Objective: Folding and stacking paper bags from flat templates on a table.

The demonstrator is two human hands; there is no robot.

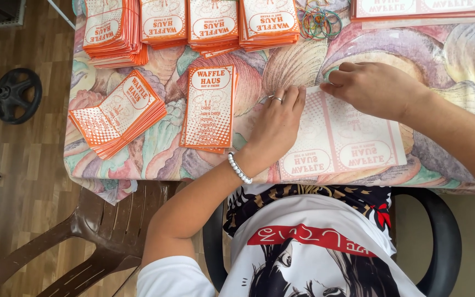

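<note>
Cloth with a large shell pattern covers the surface [446, 49], and we take it as our landmark throughout. Below its near edge we see a brown plastic chair [100, 231] on the wooden floor, and left of it a black fan base [17, 94].

Along the far edge of the surface stands a row of stacked orange-and-white paper bags [191, 25], with a flatter pile of printed sheets [419, 8] at the far right corner. Toward the left of the surface a fanned pile of bags [117, 113] lies askew, and just right of it a neater upright pile [209, 107].

At the near edge, in front of us, lies the flat printed sheet [339, 137] we are working on. It looks thin and light, limp rather than stiff, easy to crease or tear, and likely to slide on the cloth; we judge it best held at its far edge or corners with fingertips, one palm pinning it flat.

Our left hand [276, 124] rests spread on the sheet's left part, fingers pressing near its far edge, grasping nothing. Our right hand [375, 88] is curled at the sheet's far edge, fingertips seemingly pinching or folding that edge; we cannot see the grip itself.

A heap of coloured rubber bands [319, 23] sits at the far edge. Smallest are a white bead bracelet [239, 168] and a ring [277, 99].
</note>
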